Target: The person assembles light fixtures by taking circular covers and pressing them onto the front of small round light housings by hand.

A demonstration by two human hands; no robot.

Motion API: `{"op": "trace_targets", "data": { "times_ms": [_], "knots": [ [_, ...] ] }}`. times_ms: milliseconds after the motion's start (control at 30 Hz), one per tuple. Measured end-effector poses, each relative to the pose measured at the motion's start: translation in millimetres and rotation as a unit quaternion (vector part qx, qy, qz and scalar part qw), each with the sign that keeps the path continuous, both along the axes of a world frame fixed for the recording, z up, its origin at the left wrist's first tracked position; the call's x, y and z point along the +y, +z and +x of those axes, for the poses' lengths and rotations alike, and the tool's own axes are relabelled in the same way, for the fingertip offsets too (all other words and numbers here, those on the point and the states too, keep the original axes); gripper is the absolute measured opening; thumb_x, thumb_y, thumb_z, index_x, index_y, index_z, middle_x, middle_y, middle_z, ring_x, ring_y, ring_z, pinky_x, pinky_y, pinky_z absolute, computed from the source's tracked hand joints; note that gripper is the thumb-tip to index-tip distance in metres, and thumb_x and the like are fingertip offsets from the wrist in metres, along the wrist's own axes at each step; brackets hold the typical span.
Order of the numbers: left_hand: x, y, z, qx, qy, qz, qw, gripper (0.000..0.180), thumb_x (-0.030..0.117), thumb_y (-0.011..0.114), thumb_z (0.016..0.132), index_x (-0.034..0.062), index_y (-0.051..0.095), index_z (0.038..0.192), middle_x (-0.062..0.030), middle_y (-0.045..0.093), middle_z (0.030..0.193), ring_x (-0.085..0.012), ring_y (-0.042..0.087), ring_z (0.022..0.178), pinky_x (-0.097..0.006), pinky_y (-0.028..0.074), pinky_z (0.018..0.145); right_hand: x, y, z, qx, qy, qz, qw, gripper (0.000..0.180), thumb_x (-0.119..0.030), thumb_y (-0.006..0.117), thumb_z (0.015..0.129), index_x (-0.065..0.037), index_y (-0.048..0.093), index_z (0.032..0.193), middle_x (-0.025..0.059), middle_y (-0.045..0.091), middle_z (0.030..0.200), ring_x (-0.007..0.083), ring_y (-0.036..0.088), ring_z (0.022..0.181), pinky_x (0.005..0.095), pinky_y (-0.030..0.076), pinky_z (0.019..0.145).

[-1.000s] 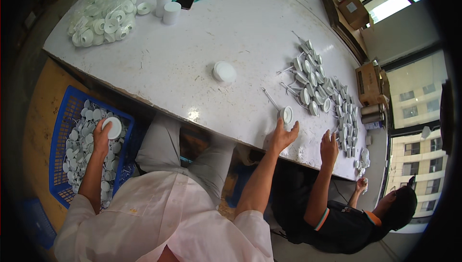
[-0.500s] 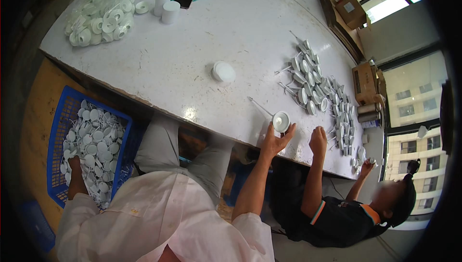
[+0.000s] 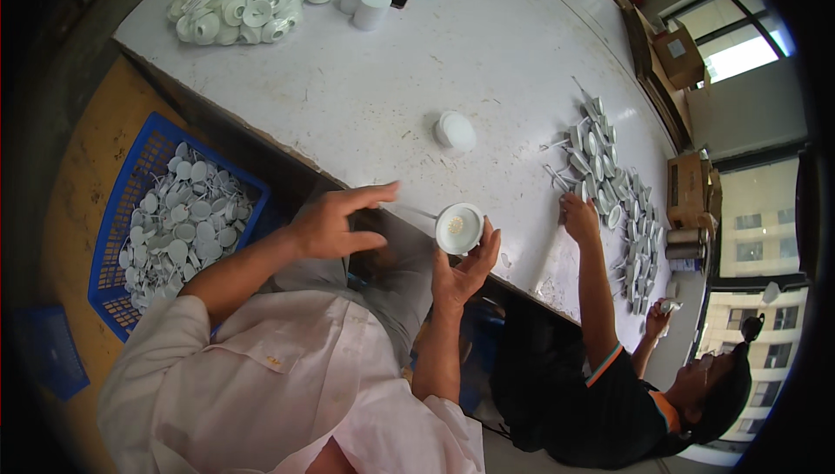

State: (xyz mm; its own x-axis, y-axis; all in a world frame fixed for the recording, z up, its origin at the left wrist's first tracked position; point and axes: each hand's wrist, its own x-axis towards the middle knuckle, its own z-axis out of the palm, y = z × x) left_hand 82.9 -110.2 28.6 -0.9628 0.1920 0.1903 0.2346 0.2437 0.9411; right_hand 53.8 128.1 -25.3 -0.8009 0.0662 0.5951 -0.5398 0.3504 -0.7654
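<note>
1. The left hand (image 3: 335, 222) has left the blue basket (image 3: 122, 222) of white discs (image 3: 187, 230) and now reaches across the lap, so both hands are near one piece.
2. The right hand (image 3: 461, 281) grips that white round piece (image 3: 459, 230) by its rim, hollow face up, by the table's (image 3: 365, 109) near edge.
3. Left fingers spread, seemingly empty; contact with the piece's thin stem (image 3: 413, 210) is unclear.
</note>
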Motion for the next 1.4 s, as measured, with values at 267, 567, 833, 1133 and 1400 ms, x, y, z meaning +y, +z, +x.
{"op": "trace_targets", "data": {
  "times_ms": [267, 567, 833, 1133, 1400],
  "knots": [
    [27, 2, -43, -0.139, -0.146, 0.061, 0.978, 0.085, 0.002, 0.081, 0.063, 0.0044, 0.038, 0.136, -0.0131, 0.054, 0.126, -0.0217, 0.054, 0.116, -0.035, 0.043, 0.103, -22, 4, 11, -0.072, 0.126, 0.041, 0.989, 0.094, 0.012, 0.070, 0.064, -0.002, 0.021, 0.143, 0.0224, 0.037, 0.140, 0.0317, 0.043, 0.126, 0.0403, 0.040, 0.102],
    [-9, -52, -10, -0.215, -0.021, 0.274, 0.937, 0.085, 0.001, 0.083, 0.063, -0.0037, 0.036, 0.134, -0.0105, 0.054, 0.123, -0.0178, 0.053, 0.114, -0.033, 0.044, 0.100, -14, 10, -62, -0.186, 0.086, 0.081, 0.976, 0.056, -0.014, 0.071, 0.077, 0.001, 0.048, 0.126, 0.0160, 0.052, 0.124, 0.0243, 0.056, 0.108, 0.0349, 0.049, 0.084],
    [-7, -59, 10, -0.246, -0.036, 0.279, 0.927, 0.085, 0.000, 0.083, 0.064, -0.0028, 0.036, 0.135, -0.0098, 0.055, 0.122, -0.0166, 0.053, 0.113, -0.032, 0.044, 0.099, -30, -1, -173, -0.327, -0.100, 0.050, 0.938, 0.036, -0.031, 0.068, 0.083, 0.004, 0.059, 0.085, 0.0079, 0.060, 0.068, 0.0126, 0.056, 0.053, 0.0256, 0.046, 0.047],
    [-6, -62, 12, -0.222, -0.048, 0.280, 0.933, 0.082, -0.003, 0.081, 0.065, -0.0027, 0.037, 0.134, -0.0097, 0.055, 0.122, -0.0168, 0.053, 0.113, -0.032, 0.043, 0.099, -24, -20, -172, -0.382, -0.040, -0.141, 0.912, 0.029, -0.026, 0.066, 0.085, 0.000, 0.059, 0.075, 0.0033, 0.057, 0.066, 0.0094, 0.052, 0.058, 0.0237, 0.043, 0.057],
    [3, -45, 12, -0.221, -0.042, 0.240, 0.944, 0.078, -0.006, 0.077, 0.067, -0.0016, 0.037, 0.135, -0.0093, 0.055, 0.122, -0.0163, 0.054, 0.112, -0.032, 0.045, 0.098, -21, -2, -137, -0.369, 0.089, -0.414, 0.827, 0.007, -0.007, 0.060, 0.089, -0.002, 0.056, 0.089, 0.0014, 0.054, 0.066, 0.0095, 0.054, 0.057, 0.0193, 0.049, 0.049]
  ]
}}
